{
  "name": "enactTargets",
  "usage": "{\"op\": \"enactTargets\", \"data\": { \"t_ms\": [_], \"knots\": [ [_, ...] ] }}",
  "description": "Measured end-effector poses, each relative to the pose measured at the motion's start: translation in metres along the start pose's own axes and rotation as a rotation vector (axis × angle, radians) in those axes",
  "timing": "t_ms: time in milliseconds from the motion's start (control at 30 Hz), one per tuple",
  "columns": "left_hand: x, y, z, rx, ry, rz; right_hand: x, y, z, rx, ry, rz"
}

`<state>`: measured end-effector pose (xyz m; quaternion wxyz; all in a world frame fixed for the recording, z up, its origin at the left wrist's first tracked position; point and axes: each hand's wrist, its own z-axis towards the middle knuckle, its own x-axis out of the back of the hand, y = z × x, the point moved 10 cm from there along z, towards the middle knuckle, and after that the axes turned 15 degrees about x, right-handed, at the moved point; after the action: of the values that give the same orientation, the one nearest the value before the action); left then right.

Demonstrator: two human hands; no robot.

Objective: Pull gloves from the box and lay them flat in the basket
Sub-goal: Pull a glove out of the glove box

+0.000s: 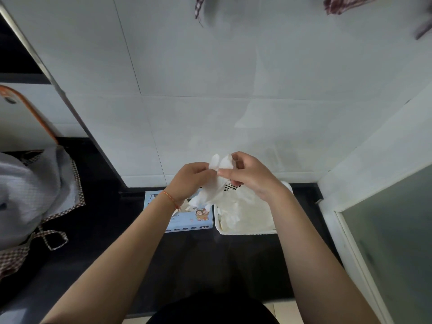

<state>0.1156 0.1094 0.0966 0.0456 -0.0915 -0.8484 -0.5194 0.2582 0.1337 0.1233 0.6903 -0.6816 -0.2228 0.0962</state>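
A thin white glove (217,181) hangs in the air above the counter, held between both hands. My left hand (189,181) pinches its upper left edge. My right hand (247,174) pinches the top right part, fingers curled round it. Below my left wrist lies the light blue glove box (198,218) with a cartoon print, more white glove material poking from its opening. To its right stands the white perforated basket (247,231), holding a pile of white gloves (247,213). My right forearm hides the basket's right side.
The black counter (112,230) runs along a white tiled wall (210,90). A grey cloth with checked trim (35,195) lies at the left. A frosted glass door frame (350,242) stands at the right. Checked fabric (343,5) hangs at the top.
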Motion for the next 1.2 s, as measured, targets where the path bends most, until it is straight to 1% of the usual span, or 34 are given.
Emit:
{"op": "enactTargets", "data": {
  "t_ms": [67,167,267,300,400,433,533,600,667,733,767,800,900,933,1000,1133,1200],
  "knots": [
    [0.002,-0.002,-0.002,0.044,0.003,-0.045,0.004,0.002,0.000,0.009,0.016,-0.020],
    [0.001,-0.003,-0.004,0.085,-0.012,-0.153,0.013,0.005,-0.001,0.004,0.109,-0.001],
    [-0.005,0.005,-0.005,-0.011,-0.048,-0.061,0.018,0.005,-0.003,0.006,0.157,-0.043],
    [-0.003,0.006,-0.004,-0.031,-0.024,-0.086,0.019,0.003,-0.003,0.013,0.162,-0.066],
    [0.019,0.002,-0.001,-0.012,0.108,-0.292,0.024,-0.001,-0.004,0.031,0.192,-0.091],
    [0.023,0.000,0.000,-0.004,0.123,-0.332,0.027,-0.002,-0.005,0.035,0.213,-0.074],
    [0.027,-0.004,0.001,0.008,0.101,-0.355,0.033,-0.005,-0.007,0.050,0.257,-0.023],
    [0.029,-0.006,0.003,0.024,0.099,-0.375,0.032,-0.008,-0.008,0.062,0.224,-0.043],
    [0.034,-0.010,0.004,0.037,0.154,-0.391,0.029,-0.010,-0.009,0.062,0.150,-0.137],
    [0.043,-0.013,0.003,0.043,0.244,-0.303,0.025,-0.010,-0.008,0.051,0.076,-0.191],
    [0.043,-0.012,0.004,0.030,0.250,-0.221,0.022,-0.009,-0.007,0.047,0.044,-0.196],
    [0.038,-0.008,0.003,0.005,0.204,-0.142,0.019,-0.009,-0.007,0.046,0.015,-0.199],
    [0.003,0.005,-0.001,-0.065,-0.062,0.040,0.003,-0.009,-0.007,0.027,-0.069,-0.210],
    [-0.008,0.008,-0.003,-0.074,-0.120,0.097,-0.002,-0.012,-0.008,0.024,-0.089,-0.222],
    [-0.019,0.011,-0.004,-0.081,-0.141,0.149,-0.009,-0.017,-0.010,0.022,-0.104,-0.250],
    [-0.008,0.010,-0.004,-0.047,-0.079,-0.014,-0.001,-0.016,-0.011,-0.005,-0.077,-0.253],
    [-0.005,0.011,-0.005,-0.045,-0.077,-0.046,0.006,-0.012,-0.011,-0.025,-0.091,-0.315]
  ]
}}
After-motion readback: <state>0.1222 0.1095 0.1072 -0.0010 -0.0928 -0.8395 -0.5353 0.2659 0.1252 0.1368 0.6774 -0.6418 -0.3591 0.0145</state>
